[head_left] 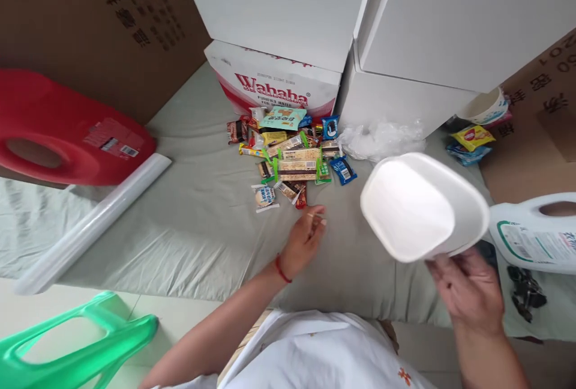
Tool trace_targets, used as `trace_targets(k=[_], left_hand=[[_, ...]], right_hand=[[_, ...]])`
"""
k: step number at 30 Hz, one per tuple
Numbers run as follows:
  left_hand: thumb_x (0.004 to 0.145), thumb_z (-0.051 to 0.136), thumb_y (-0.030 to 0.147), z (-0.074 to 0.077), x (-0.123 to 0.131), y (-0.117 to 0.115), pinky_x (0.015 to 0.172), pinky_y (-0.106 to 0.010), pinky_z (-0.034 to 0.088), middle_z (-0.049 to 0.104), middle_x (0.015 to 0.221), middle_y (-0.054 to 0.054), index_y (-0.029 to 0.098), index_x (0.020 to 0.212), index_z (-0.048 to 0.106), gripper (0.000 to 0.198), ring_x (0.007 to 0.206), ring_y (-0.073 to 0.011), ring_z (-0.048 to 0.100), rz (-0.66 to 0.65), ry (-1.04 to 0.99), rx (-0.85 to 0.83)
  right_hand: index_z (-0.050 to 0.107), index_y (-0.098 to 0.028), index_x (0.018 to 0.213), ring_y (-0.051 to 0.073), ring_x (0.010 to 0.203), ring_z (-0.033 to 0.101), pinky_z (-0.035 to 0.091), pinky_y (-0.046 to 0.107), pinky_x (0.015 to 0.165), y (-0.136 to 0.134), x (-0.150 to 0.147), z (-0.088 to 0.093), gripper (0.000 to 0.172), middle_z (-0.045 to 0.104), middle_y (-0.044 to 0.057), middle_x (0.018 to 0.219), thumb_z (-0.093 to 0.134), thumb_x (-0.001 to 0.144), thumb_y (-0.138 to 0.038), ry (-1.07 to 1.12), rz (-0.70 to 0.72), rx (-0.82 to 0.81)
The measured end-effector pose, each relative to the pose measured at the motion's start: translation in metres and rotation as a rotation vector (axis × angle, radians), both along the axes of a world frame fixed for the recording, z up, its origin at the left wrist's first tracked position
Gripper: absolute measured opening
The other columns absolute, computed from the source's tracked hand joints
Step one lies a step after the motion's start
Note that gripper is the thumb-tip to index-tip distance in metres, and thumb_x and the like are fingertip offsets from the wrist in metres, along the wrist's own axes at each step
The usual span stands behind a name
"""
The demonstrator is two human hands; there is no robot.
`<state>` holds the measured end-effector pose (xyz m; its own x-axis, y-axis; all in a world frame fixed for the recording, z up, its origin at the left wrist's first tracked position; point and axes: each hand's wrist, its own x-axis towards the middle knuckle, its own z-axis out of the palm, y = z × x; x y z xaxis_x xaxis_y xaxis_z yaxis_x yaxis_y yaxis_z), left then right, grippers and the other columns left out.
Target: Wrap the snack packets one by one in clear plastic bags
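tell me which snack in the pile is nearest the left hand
The small red packet at the pile's near edge, just beyond the left hand; the rest lie farther back.

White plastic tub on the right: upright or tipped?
Tipped. The right hand holds the white oval plastic tub in the air, turned on its side above the grey cloth.

red jug (67, 131): cut by the left edge; label print too small to read.
green stool (76, 341): near left corner, only part in frame.
white bottle (535, 239): cut by the right edge; label text blurred.
Wahaha carton (270, 86): top hidden under the white box (279, 5) stacked on it.
snack pile (292, 155): wrappers overlap; most print too small.
right hand (470, 293): ends of the fingers hidden behind the white tub (423, 209).
left hand (306, 239): fingers blurred; pinching or not, cannot tell.
dark object (524, 293): near right, unidentifiable.
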<state>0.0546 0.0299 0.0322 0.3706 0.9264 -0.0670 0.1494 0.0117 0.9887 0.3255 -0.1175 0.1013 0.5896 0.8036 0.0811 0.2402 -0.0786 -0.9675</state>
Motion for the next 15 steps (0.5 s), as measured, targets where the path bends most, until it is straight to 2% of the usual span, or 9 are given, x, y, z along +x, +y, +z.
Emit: trace_targets(k=[2, 4, 6, 8, 11, 15], left_hand=[[0.095, 0.056, 0.035, -0.007, -0.024, 0.012, 0.11, -0.053, 0.044, 0.069, 0.132, -0.014, 0.022, 0.118, 0.071, 0.03, 0.129, -0.0326, 0.06, -0.067, 0.341, 0.378], [0.098, 0.051, 0.029, -0.017, -0.044, 0.026, 0.116, -0.06, 0.036, 0.066, 0.14, -0.014, 0.023, 0.121, 0.072, 0.032, 0.138, -0.0365, 0.055, -0.105, 0.625, 0.58], [0.099, 0.048, 0.027, -0.029, -0.056, 0.04, 0.115, -0.057, 0.038, 0.065, 0.144, -0.015, 0.023, 0.127, 0.071, 0.037, 0.137, -0.0358, 0.056, -0.099, 0.769, 0.692], [0.1, 0.046, 0.027, -0.04, -0.061, 0.049, 0.118, -0.054, 0.035, 0.067, 0.141, -0.015, 0.02, 0.135, 0.067, 0.041, 0.135, -0.0333, 0.059, -0.065, 0.795, 0.766], [0.101, 0.044, 0.027, -0.047, -0.059, 0.051, 0.12, -0.051, 0.032, 0.069, 0.14, -0.015, 0.018, 0.141, 0.062, 0.045, 0.134, -0.0312, 0.06, -0.03, 0.776, 0.822], [0.102, 0.044, 0.027, -0.045, -0.057, 0.049, 0.12, -0.052, 0.032, 0.07, 0.137, -0.014, 0.017, 0.139, 0.063, 0.043, 0.134, -0.0314, 0.059, -0.038, 0.788, 0.843]], right_hand=[[0.075, -0.029, 0.099, 0.02, 0.063, 0.058, 0.047, 0.034, 0.061, 0.006, 0.028, 0.005, 0.023, 0.067, 0.002, 0.072, 0.075, 0.087, -0.048, -0.373, -0.159, -0.065], [0.076, -0.025, 0.099, 0.023, 0.074, 0.063, 0.048, 0.035, 0.07, 0.015, 0.056, 0.003, 0.026, 0.072, 0.006, 0.082, 0.066, 0.092, -0.048, -0.748, -0.188, -0.222], [0.076, -0.022, 0.103, 0.026, 0.086, 0.067, 0.048, 0.035, 0.074, 0.029, 0.08, -0.006, 0.03, 0.076, 0.01, 0.097, 0.053, 0.097, -0.041, -0.975, -0.132, -0.356], [0.076, -0.021, 0.108, 0.027, 0.089, 0.068, 0.046, 0.034, 0.071, 0.045, 0.099, -0.019, 0.032, 0.076, 0.012, 0.105, 0.048, 0.097, -0.033, -1.103, -0.089, -0.523], [0.076, -0.019, 0.113, 0.025, 0.081, 0.067, 0.042, 0.033, 0.067, 0.071, 0.127, -0.04, 0.033, 0.075, 0.014, 0.103, 0.048, 0.098, -0.025, -1.201, -0.063, -0.792], [0.075, -0.015, 0.118, 0.026, 0.082, 0.066, 0.041, 0.033, 0.067, 0.106, 0.177, -0.054, 0.034, 0.074, 0.017, 0.102, 0.049, 0.097, -0.02, -1.224, -0.142, -0.938]])
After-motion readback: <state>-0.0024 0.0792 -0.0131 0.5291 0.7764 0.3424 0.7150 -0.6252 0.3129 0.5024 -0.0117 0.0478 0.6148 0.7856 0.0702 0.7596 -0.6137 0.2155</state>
